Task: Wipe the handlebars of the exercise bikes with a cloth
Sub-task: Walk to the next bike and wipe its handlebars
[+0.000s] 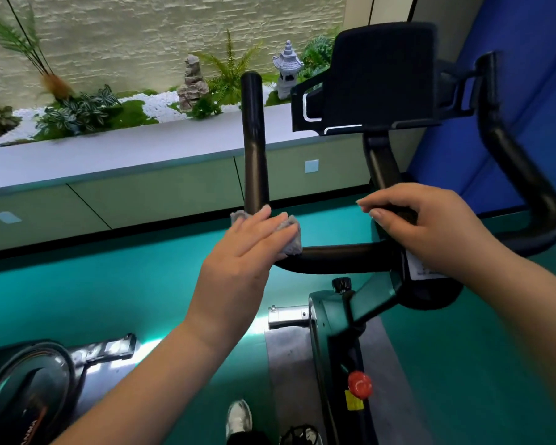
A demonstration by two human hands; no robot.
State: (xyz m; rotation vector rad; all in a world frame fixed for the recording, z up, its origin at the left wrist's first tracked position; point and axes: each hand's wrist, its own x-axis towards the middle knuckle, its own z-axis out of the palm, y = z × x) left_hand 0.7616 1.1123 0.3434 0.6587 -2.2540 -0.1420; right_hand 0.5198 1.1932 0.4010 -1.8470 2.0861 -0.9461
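Note:
A black handlebar [331, 256] of an exercise bike runs across the middle, with one arm [255, 139] rising on the left and another arm [523, 175] curving up on the right. My left hand [247, 252] presses a grey cloth [291, 236] against the bend where the left arm meets the crossbar. My right hand [430, 226] rests over the centre of the bar near the stem, fingers curled over it. A black console holder [382, 78] stands above the stem.
The bike's teal frame [344, 316] carries a red knob [360, 383] below the bar. Another bike's flywheel housing [26, 390] sits at the lower left. A long low ledge [109, 159] with plants and stone ornaments runs behind. My shoe [238, 419] stands on the teal floor.

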